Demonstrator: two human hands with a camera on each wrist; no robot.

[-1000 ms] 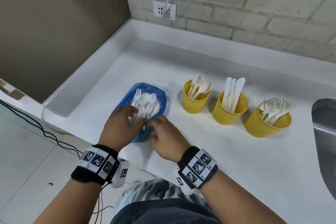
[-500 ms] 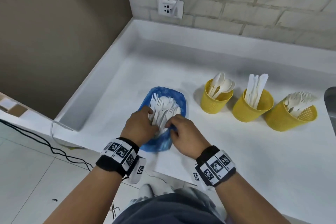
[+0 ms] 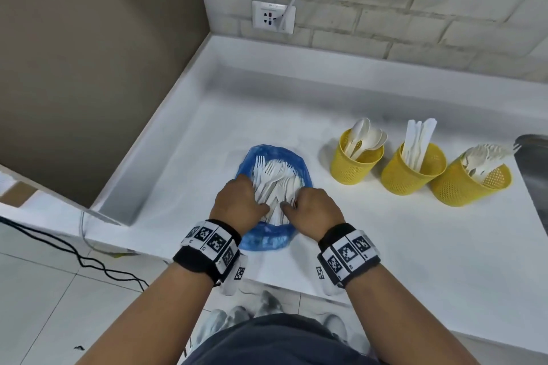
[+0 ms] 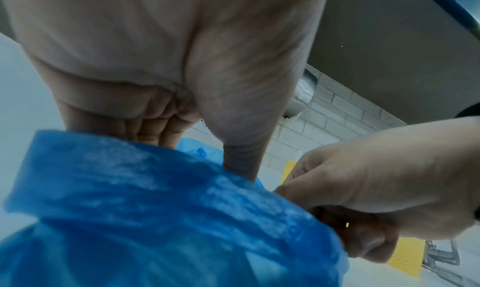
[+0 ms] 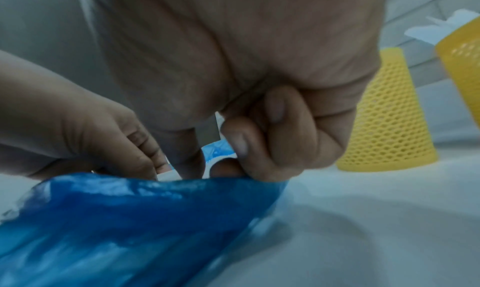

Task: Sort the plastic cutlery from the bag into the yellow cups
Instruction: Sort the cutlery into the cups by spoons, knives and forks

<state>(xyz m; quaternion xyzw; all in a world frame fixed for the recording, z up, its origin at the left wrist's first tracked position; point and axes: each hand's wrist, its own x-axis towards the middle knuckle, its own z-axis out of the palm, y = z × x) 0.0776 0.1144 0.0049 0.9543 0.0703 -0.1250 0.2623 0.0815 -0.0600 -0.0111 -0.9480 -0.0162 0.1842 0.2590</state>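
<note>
both my hands are down in the blue bag (image 3: 262, 241), which lies open on the white counter (image 3: 385, 246) at the centre of the head view, with the pile of white cutlery (image 3: 274, 184) inside it, forks uppermost. my left hand (image 3: 237, 204) has its fingers curled into the handles on the left of the pile; whether they have closed on a piece i cannot tell, since the bag hides the tips. my right hand (image 3: 314, 210) is bent too, thumb and forefinger down at the bag's rim, and in the right wrist view they seem to pinch the blue film; i judge that holds the mouth open. to do this well i should take one kind only, gripping by the handles, and lift straight so the tines do not snag the plastic. the three yellow cups sit in a row at the right: spoon cup (image 3: 357, 157), knife cup (image 3: 413, 169), and fork cup (image 3: 471, 181) leaning. against the frame half a second earlier, the view sits farther right, and my hands have hardly moved in the bag.
</note>
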